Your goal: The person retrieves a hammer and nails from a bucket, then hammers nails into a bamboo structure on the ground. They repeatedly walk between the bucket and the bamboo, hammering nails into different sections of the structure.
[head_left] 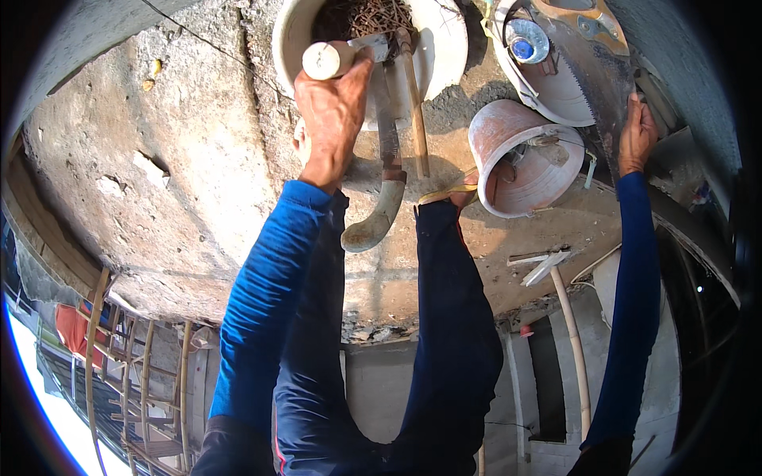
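My left hand is wrapped round the pale round handle of a tool; its flat metal part points right over a white bucket. Rusty nails fill part of that bucket. Against its near rim lean a blade with a curved grey handle and a wooden stick handle, whose upper end lies by the metal part. At the right, my right hand grips the narrow end of a handsaw. The saw's wooden handle end is at the top, over a white tub.
A clear plastic container with a blue spot sits in the tub. A dirty pinkish-white bucket lies tipped beside my sandalled right foot. Rubble bits lie on the concrete slab, whose edge drops off nearer me. Bamboo scaffolding stands lower left.
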A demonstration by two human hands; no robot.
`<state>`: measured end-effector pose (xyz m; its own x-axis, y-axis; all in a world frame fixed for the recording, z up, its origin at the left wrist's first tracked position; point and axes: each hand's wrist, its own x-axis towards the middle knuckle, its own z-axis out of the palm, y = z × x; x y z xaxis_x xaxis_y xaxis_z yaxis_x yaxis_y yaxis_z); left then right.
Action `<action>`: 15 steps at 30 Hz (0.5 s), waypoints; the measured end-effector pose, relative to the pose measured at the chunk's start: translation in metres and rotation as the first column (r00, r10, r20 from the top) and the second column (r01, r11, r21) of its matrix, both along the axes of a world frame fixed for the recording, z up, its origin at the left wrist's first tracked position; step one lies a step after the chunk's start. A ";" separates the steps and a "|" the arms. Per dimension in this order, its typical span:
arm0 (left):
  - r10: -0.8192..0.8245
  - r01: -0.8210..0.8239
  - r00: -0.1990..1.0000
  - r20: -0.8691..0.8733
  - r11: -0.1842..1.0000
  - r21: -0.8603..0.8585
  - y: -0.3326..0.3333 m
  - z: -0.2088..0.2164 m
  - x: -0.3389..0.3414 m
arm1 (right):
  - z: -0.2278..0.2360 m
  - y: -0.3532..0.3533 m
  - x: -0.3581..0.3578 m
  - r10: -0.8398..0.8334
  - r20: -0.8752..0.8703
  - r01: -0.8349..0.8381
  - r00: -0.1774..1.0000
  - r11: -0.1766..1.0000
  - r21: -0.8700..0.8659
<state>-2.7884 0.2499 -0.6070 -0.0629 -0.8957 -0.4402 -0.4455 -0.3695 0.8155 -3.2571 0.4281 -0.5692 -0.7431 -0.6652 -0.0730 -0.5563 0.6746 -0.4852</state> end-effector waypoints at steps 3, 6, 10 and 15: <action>-0.278 0.275 0.956 0.095 0.960 0.043 0.041 0.035 0.031 | -0.018 -0.012 0.002 -0.024 0.072 0.022 0.997 0.999 0.032; -0.371 0.360 0.928 0.043 0.918 0.167 0.067 0.058 0.034 | -0.034 -0.012 -0.018 0.018 0.003 -0.018 1.000 0.994 0.107; -0.496 0.488 0.867 0.053 0.866 0.110 0.060 0.080 0.034 | -0.034 -0.035 0.014 0.336 -0.499 -0.305 0.799 0.941 0.146; -0.635 0.593 0.763 0.119 0.761 0.263 0.064 0.102 0.040 | 0.018 -0.122 0.246 0.535 0.234 -0.519 0.812 0.845 -0.128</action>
